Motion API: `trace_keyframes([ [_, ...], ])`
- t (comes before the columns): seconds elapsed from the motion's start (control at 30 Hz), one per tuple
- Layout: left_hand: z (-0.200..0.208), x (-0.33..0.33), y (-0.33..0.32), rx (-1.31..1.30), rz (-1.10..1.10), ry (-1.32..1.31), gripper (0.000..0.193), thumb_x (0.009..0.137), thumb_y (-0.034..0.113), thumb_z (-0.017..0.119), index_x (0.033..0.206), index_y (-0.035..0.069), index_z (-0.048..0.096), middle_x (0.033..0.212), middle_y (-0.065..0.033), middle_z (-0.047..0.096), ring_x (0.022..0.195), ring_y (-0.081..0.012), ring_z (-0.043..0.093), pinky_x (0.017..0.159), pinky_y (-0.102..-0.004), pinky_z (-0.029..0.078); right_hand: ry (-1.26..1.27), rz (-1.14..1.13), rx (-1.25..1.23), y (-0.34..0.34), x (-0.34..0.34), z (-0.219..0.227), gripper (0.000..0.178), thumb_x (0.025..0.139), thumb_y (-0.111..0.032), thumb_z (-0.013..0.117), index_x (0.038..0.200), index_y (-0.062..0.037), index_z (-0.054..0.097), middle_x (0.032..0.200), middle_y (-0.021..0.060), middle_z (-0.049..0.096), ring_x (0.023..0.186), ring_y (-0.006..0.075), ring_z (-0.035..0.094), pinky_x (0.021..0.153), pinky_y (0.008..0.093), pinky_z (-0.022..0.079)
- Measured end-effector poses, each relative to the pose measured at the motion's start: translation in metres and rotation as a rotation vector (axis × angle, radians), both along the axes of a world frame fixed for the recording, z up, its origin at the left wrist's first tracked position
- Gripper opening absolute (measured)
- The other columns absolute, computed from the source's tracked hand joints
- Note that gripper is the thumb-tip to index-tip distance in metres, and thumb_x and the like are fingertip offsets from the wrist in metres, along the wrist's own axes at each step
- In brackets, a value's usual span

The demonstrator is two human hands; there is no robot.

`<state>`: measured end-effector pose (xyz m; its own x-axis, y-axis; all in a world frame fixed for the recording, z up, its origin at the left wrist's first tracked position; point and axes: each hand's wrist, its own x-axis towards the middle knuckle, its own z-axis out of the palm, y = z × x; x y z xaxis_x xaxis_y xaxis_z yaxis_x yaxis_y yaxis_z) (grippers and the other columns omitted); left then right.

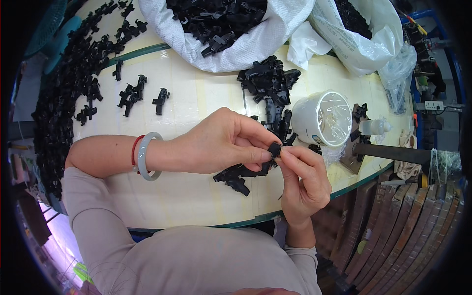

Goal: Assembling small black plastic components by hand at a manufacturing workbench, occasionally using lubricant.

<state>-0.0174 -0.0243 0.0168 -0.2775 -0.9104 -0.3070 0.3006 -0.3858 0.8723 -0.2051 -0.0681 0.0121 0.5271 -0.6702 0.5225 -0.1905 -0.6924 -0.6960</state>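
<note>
Over the middle of the table, my left hand (pixel 219 142) pinches a small black plastic part (pixel 275 149) between thumb and fingers. My right hand (pixel 306 179) meets it from the right, its thumb and fingertips closed on the same part's edge. Whether a second tiny piece sits between the right fingertips is too small to tell. Beneath and beside my hands lie more black plastic parts (pixel 236 178), partly covered by the left hand. Behind them rises a heap of similar black parts (pixel 270 81).
Black parts (pixel 64 103) spread thickly along the left side. A white woven sack (pixel 196 58) of parts stands at the back, beside another white bag (pixel 366 54). To the right are a white tub (pixel 305 120), a small bottle (pixel 373 127) and a dark metal bar (pixel 391 153).
</note>
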Motion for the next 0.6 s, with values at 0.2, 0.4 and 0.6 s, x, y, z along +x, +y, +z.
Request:
trace_keyframes([
  [0.2, 0.001, -0.002, 0.004, -0.007, 0.053, -0.034, 0.025, 0.085, 0.0, 0.061, 0.11, -0.004, 0.06, 0.094, -0.0083, 0.067, 0.08, -0.0103, 0.064, 0.071, -0.0215, 0.054, -0.021, 0.023, -0.024, 0.001, -0.004, -0.003, 0.031, 0.07, 0.009, 0.071, 0.1, 0.0033, 0.065, 0.095, 0.0164, 0.064, 0.078, 0.0208, 0.064, 0.066, 0.026, 0.054],
  [0.4, 0.009, 0.041, 0.015, 0.062, 0.149, -0.433, 0.026, 0.084, -0.001, 0.061, 0.109, -0.004, 0.06, 0.088, -0.006, 0.065, 0.078, -0.0095, 0.062, 0.072, -0.0209, 0.052, 0.15, -0.439, -0.031, -0.003, -0.065, 0.001, 0.028, 0.07, 0.007, 0.072, 0.097, 0.0031, 0.064, 0.097, 0.0142, 0.064, 0.076, 0.0186, 0.063, 0.064, 0.0272, 0.052],
  [0.6, -0.003, 0.091, 0.049, 0.119, 0.416, -0.69, 0.03, 0.083, -0.002, 0.06, 0.113, -0.005, 0.058, 0.091, -0.0035, 0.059, 0.072, -0.0063, 0.059, 0.068, -0.0178, 0.051, 0.316, -0.306, 0.124, 0.006, -0.078, -0.007, 0.022, 0.071, 0.006, 0.07, 0.092, -0.0007, 0.068, 0.084, 0.0105, 0.06, 0.07, 0.02, 0.061, 0.059, 0.0272, 0.049],
])
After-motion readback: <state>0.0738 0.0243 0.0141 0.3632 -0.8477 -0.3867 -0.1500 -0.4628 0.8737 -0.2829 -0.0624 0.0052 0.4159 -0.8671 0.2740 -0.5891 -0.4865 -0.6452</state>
